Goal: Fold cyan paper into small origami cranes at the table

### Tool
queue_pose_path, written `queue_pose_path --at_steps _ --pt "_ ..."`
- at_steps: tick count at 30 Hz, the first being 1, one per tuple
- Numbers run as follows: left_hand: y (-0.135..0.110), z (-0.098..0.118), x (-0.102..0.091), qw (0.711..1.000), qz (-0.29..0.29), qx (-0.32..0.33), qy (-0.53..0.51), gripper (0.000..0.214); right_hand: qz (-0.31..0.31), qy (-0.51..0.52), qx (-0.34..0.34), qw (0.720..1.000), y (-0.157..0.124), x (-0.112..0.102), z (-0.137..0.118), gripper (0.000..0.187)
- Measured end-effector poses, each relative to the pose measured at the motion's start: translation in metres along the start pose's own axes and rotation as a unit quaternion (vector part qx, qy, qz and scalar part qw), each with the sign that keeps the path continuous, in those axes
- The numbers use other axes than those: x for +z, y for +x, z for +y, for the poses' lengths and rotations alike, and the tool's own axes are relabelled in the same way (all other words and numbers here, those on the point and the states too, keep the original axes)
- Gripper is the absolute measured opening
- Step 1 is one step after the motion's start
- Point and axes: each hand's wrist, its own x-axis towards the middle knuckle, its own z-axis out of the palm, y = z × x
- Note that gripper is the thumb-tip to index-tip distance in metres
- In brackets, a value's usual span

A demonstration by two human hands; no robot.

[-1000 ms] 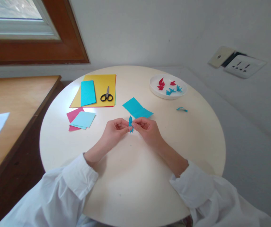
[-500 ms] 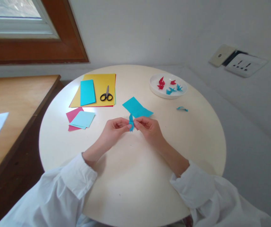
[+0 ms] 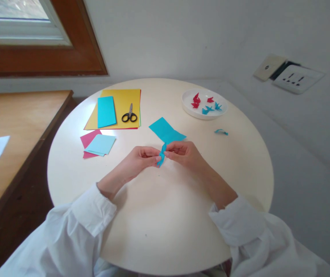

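A small folded piece of blue paper (image 3: 162,154) is pinched between both hands above the middle of the round table. My left hand (image 3: 145,157) grips it from the left with thumb and fingers together. From the right, my right hand (image 3: 183,152) pinches its upper part. One narrow end points up and away, the other down toward me. Just beyond the hands lies a flat blue paper sheet (image 3: 166,130) with a crease, its near edge partly behind my right hand.
A white dish (image 3: 188,109) holds several red and blue folded paper birds. Near it lies a thin blue paper strip (image 3: 221,132). Black-handled scissors (image 3: 129,114) and a blue paper rectangle (image 3: 106,111) rest on yellow sheets (image 3: 124,96). Pale blue squares (image 3: 101,144) overlap pink paper (image 3: 89,139).
The folded blue paper has tilted, its top leaning right and its lower end shifting toward me. Both hands keep their pinch, with the right hand turned slightly.
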Motion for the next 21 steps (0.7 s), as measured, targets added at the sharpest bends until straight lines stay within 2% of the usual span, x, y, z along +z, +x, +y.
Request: queue_pose_path --at_steps 5,15,18,21 --pt "-0.001 0.002 0.0 1.0 -0.011 -0.009 0.023 0.009 -0.018 -0.019 0.025 0.999 -0.001 -0.002 0.0 0.013" --pt "-0.003 0.006 0.0 0.997 -0.06 -0.053 -0.003 0.01 -0.106 -0.048 0.063 0.991 -0.004 -0.01 0.001 0.015" --pt "-0.003 0.005 0.0 0.996 -0.062 -0.059 0.007 0.011 -0.095 -0.052 0.07 0.992 -0.001 -0.007 0.005 0.015" --pt "-0.003 0.005 0.001 0.997 -0.057 -0.057 0.02 0.011 -0.054 -0.064 0.055 0.995 0.002 -0.002 0.008 0.014"
